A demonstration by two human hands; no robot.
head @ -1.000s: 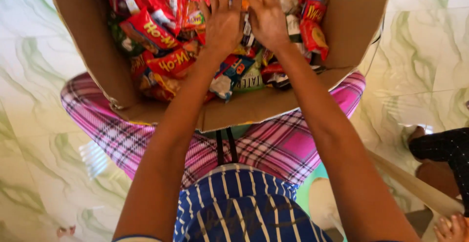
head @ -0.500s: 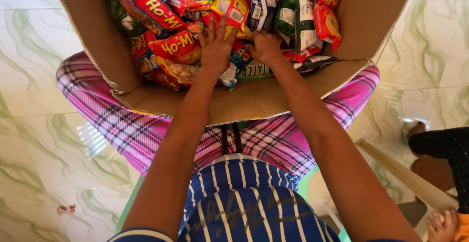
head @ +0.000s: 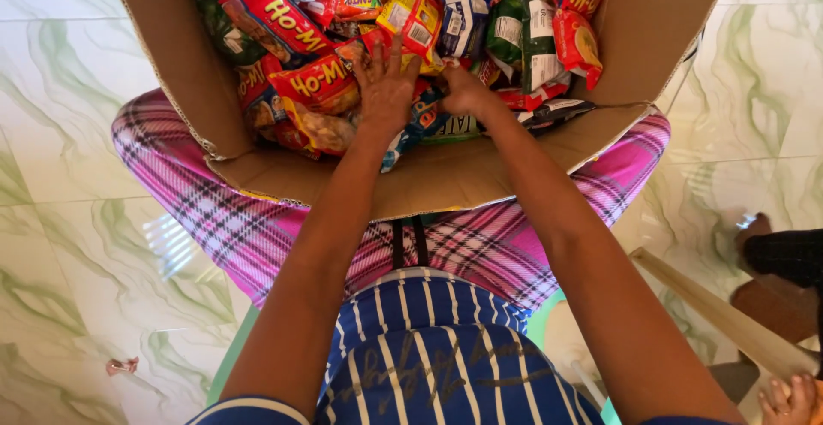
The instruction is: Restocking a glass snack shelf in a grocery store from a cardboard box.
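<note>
Green-veined marble floor below; open brown cardboard box [head: 429, 176] balanced on pink plaid lap. Left hand [head: 386, 90] spread flat on red snack packets [head: 313, 82] inside; right hand [head: 463, 92] buried, grip unclear. Likely to tip off the lap under hard pressing.

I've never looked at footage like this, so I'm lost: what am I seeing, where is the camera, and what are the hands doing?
The camera sits on a person's head and looks down, so both arms reach away from you. The person is seated, in a blue striped top and pink plaid cloth, with an open cardboard box resting on the lap. The box is full of snack packets, mostly red and yellow, some green and white. The left hand lies flat, fingers spread, on a red packet. The right hand is curled down among the packets; whether it grips one cannot be told. Below is a pale marbled tile floor. At the lower right edge, another person's hand shows.
</note>
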